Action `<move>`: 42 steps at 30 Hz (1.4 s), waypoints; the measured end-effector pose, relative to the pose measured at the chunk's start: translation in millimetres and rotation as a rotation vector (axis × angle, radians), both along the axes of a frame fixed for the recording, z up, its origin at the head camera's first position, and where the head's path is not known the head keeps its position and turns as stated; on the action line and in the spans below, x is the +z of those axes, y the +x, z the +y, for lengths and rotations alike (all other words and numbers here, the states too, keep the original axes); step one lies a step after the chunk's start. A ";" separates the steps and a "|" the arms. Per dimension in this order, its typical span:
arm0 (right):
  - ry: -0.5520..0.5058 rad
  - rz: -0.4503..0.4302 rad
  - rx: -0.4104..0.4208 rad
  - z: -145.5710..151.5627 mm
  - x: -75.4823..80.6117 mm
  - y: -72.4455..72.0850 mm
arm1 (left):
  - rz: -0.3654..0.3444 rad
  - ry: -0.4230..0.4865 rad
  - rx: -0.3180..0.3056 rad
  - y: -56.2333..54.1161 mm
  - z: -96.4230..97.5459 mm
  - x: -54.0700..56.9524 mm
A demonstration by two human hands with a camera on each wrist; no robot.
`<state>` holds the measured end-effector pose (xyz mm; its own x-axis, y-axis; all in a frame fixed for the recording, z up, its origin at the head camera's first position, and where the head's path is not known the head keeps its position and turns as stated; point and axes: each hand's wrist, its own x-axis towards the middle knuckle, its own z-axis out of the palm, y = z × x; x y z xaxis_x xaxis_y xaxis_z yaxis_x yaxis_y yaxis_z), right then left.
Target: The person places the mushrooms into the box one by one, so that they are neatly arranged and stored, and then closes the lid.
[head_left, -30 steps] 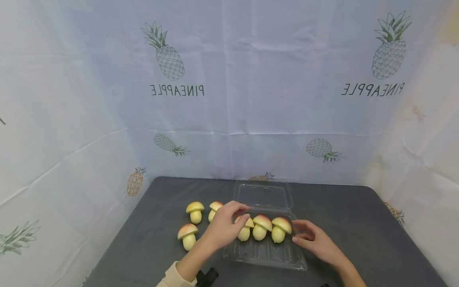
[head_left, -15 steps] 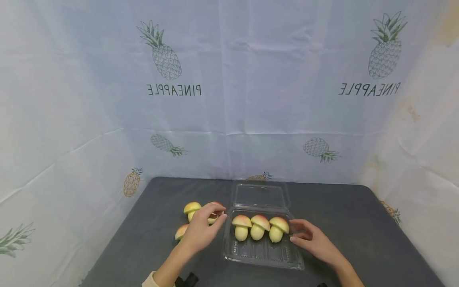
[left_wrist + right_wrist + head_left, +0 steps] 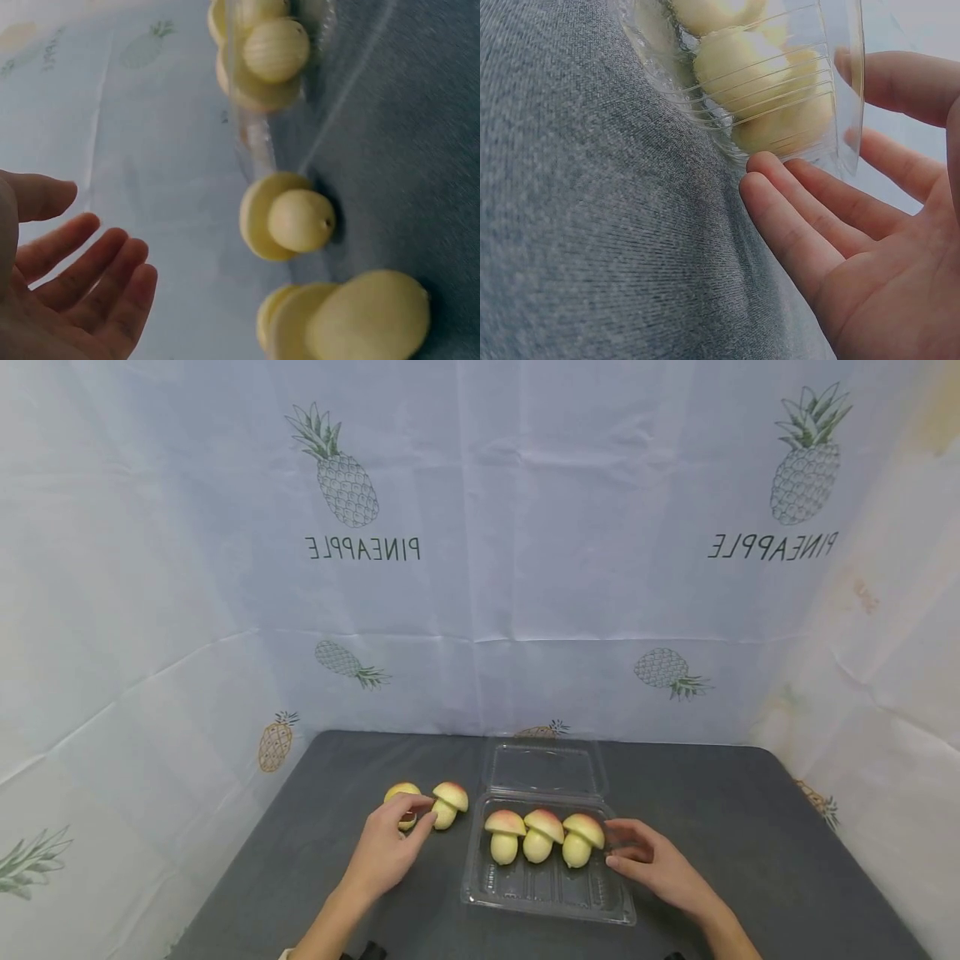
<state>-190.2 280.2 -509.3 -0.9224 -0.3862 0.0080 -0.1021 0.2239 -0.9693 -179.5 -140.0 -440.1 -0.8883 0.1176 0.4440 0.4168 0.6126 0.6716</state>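
Three yellow-green mushroom-shaped pieces with reddish caps, the middle one [image 3: 543, 835] among them, lie side by side in a clear plastic clamshell box [image 3: 551, 912]. My left hand [image 3: 382, 847] is over the loose pieces left of the box, fingers extended and nothing held. One loose piece [image 3: 450, 804] lies just beyond its fingertips, and another [image 3: 402, 790] is partly behind the fingers. In the left wrist view, a nearer piece [image 3: 367, 322] lies on the table below the hand. My right hand [image 3: 660, 860] rests at the box's right edge, fingertips [image 3: 761, 169] right at the clear wall.
The box's lid [image 3: 546, 767] lies folded back behind it on the dark grey table [image 3: 697, 793]. A white cloth [image 3: 555, 602] printed with pineapples hangs along the table's back and sides.
My left hand has moved left, from over the box to the loose pieces, uncovering the leftmost piece in the box. The right hand stays at the box's edge.
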 end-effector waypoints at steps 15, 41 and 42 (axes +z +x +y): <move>0.030 -0.026 -0.022 2.8 -1.9 0.4 | -0.112 -0.060 0.153 -1.6 -36.9 -25.3; 0.043 -0.002 -0.017 3.7 -1.5 0.7 | -0.290 -0.094 0.176 -4.6 -61.7 -50.3; 0.043 -0.003 -0.016 3.6 -1.3 0.8 | -0.292 -0.091 0.177 -4.5 -61.5 -50.6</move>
